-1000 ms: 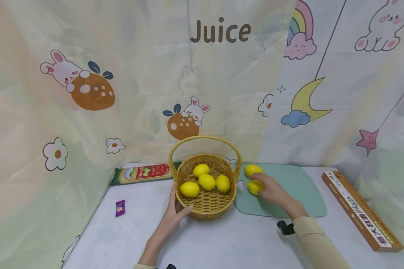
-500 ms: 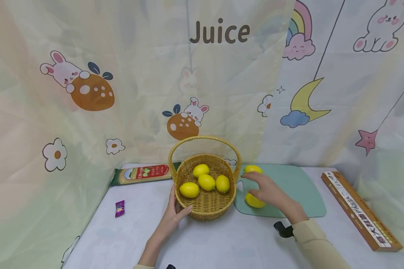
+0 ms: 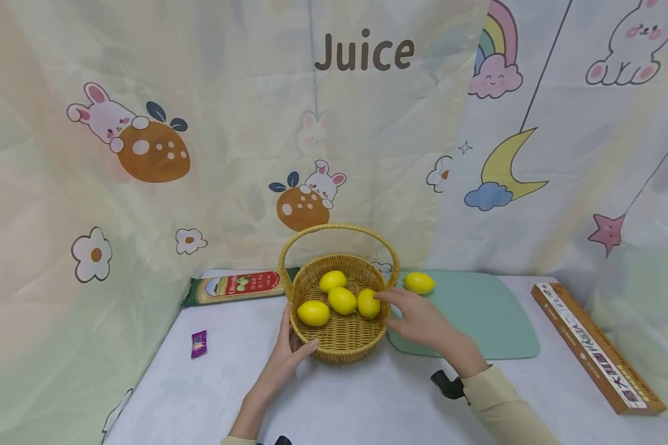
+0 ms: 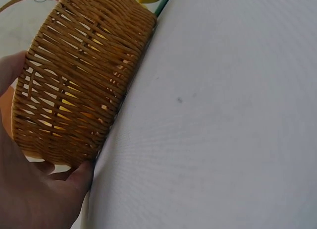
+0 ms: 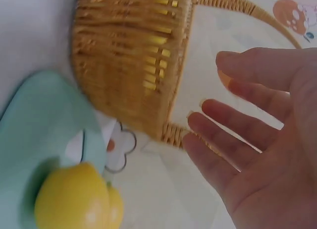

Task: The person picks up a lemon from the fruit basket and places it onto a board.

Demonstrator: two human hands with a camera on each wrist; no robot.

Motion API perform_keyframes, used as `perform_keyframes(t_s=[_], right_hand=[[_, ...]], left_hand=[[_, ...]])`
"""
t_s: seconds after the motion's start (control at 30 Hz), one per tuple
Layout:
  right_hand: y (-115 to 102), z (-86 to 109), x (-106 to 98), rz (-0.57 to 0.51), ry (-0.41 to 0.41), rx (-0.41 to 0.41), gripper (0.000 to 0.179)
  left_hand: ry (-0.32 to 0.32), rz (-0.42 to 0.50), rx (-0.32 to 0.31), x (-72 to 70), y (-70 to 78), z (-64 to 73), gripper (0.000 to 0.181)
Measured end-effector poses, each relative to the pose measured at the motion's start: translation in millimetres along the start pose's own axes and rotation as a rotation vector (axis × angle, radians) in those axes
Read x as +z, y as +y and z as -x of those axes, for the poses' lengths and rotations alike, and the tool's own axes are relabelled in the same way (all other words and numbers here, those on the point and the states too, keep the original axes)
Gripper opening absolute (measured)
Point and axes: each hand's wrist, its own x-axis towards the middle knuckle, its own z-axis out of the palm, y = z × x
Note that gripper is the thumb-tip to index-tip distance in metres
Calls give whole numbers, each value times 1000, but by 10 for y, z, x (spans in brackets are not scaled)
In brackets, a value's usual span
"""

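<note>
A round wicker basket [image 3: 339, 355] with a tall arched handle stands in the middle of the table, holding several lemons [image 3: 342, 301]. My left hand [image 3: 281, 358] grips its left side, thumb near the front rim; in the left wrist view the fingers [image 4: 79, 182] reach the basket's base. My right hand [image 3: 423, 321] is over the basket's right rim, fingers spread and holding nothing, as the right wrist view shows. Whether its fingertips touch the rim or the rightmost lemon [image 3: 368, 303] is unclear. One lemon [image 3: 419, 283] lies at the back of a green mat [image 3: 490, 315]; another lemon [image 5: 72, 197] appears nearer in the right wrist view.
A green-ended pasta packet [image 3: 239, 287] lies behind the basket at left. A small purple wrapped sweet [image 3: 198, 343] is left of my left hand. A long brown pasta box [image 3: 598, 349] lies along the right side. A printed curtain [image 3: 228, 154] hangs behind.
My right hand has let go of a lemon on the mat, which shifted towards me, and moved left to the basket rim. That lemon is now hidden in the head view. My left hand stays put.
</note>
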Motion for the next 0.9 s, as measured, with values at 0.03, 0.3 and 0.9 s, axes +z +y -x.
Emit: perform_keyframes(t_s=[0.03,0.3,0.9], right_hand=[[-25,-31,21,-11,-9,8,50],[-112,-281,249,-33,-79,96,57],[-230,-552,595,239,-64,118,61]], left_hand=[[-1,5,3,-1,-4,-3,100],[-2,9,6,-1,-14,-1,101],[2,0,-2,-2,-42,-11,101]])
